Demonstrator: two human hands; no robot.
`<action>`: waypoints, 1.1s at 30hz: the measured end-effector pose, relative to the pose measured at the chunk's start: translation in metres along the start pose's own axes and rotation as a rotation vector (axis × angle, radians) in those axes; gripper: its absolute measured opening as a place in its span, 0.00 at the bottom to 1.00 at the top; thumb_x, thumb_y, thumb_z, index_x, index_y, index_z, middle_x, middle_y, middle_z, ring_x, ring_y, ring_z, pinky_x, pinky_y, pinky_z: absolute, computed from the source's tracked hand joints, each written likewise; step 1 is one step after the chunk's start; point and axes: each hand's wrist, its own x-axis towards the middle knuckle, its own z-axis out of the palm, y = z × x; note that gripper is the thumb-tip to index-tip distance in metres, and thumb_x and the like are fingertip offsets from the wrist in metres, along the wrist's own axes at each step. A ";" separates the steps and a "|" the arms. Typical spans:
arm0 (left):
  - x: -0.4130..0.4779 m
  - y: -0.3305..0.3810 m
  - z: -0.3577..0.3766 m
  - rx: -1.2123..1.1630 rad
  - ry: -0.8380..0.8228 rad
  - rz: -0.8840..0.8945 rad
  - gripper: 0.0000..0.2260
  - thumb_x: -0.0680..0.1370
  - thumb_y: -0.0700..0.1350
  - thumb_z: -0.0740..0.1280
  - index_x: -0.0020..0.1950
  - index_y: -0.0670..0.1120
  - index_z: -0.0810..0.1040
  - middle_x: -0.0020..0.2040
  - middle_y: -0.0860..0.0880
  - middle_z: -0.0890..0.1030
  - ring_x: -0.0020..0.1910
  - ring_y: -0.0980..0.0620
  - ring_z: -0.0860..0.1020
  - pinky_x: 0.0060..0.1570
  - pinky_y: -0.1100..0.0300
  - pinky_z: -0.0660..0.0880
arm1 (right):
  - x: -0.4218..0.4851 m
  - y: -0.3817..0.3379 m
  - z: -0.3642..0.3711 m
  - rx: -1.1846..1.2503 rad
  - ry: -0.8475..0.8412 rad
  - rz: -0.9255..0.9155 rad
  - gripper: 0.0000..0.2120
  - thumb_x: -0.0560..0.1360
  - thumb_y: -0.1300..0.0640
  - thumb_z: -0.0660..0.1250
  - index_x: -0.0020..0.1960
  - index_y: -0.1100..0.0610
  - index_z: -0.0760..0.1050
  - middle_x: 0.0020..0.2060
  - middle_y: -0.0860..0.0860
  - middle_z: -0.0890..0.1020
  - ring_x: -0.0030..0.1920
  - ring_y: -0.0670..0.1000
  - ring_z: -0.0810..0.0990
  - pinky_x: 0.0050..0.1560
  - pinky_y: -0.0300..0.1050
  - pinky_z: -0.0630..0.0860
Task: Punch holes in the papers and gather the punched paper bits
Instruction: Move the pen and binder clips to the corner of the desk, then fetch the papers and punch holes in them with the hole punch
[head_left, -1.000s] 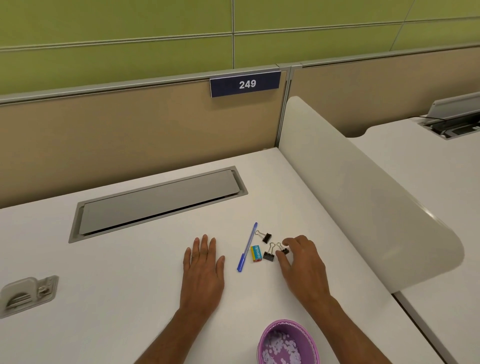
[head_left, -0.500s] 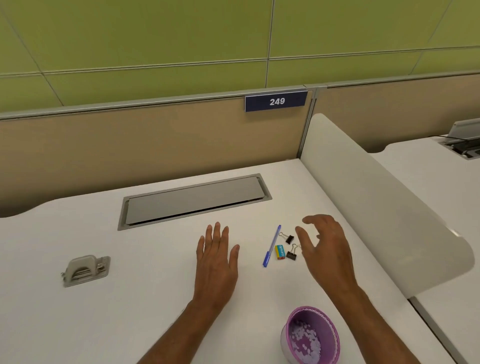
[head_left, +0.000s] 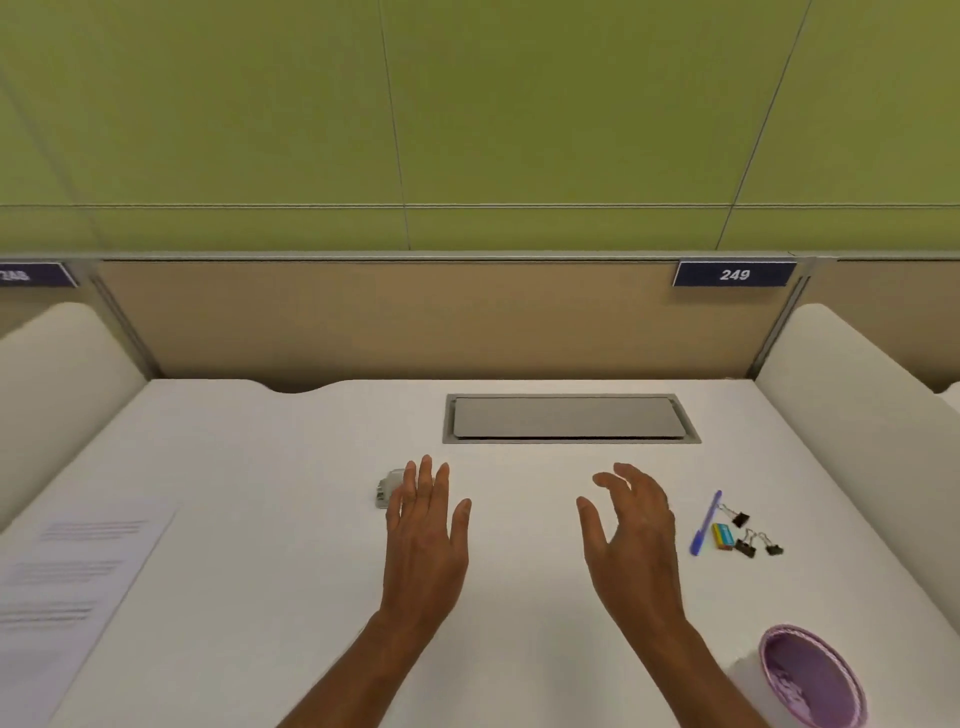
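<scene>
Left hand (head_left: 423, 540) spread flat low over the counter (head_left: 519, 597), fingers straight, holding nothing. Right hand (head_left: 631, 540) loosely curved, also empty.

Hole punch (head_left: 387, 488) at 11 o'clock of the left hand, partly behind its fingertips. Papers (head_left: 78, 571) at 9 o'clock, well apart.

Purple cup (head_left: 810, 675) at 4 o'clock of the right hand. Blurred pale flecks inside are probably the paper bits. Pen (head_left: 705, 522) at 3 o'clock.

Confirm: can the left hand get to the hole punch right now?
Probably yes. The left hand is open and empty, its fingertips right by the hole punch, which they partly hide; nothing else lies between them.
</scene>
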 end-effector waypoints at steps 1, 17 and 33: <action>-0.003 -0.014 -0.017 0.013 0.012 -0.006 0.24 0.83 0.52 0.56 0.78 0.46 0.62 0.80 0.47 0.59 0.80 0.52 0.51 0.78 0.49 0.51 | -0.010 -0.016 0.011 -0.012 -0.013 -0.022 0.13 0.77 0.57 0.71 0.61 0.56 0.78 0.65 0.56 0.78 0.70 0.57 0.72 0.67 0.56 0.70; -0.063 -0.186 -0.196 0.116 0.137 -0.219 0.25 0.83 0.54 0.56 0.77 0.45 0.64 0.79 0.47 0.59 0.80 0.51 0.52 0.78 0.47 0.52 | -0.131 -0.196 0.151 -0.033 -0.270 -0.242 0.21 0.80 0.51 0.64 0.71 0.57 0.71 0.77 0.55 0.65 0.79 0.57 0.57 0.75 0.55 0.60; -0.084 -0.352 -0.239 0.263 0.069 -0.485 0.23 0.81 0.46 0.63 0.74 0.39 0.67 0.77 0.40 0.64 0.79 0.43 0.57 0.77 0.45 0.52 | -0.148 -0.274 0.272 0.032 -0.542 -0.361 0.22 0.82 0.48 0.58 0.73 0.57 0.68 0.79 0.55 0.60 0.80 0.57 0.54 0.77 0.52 0.55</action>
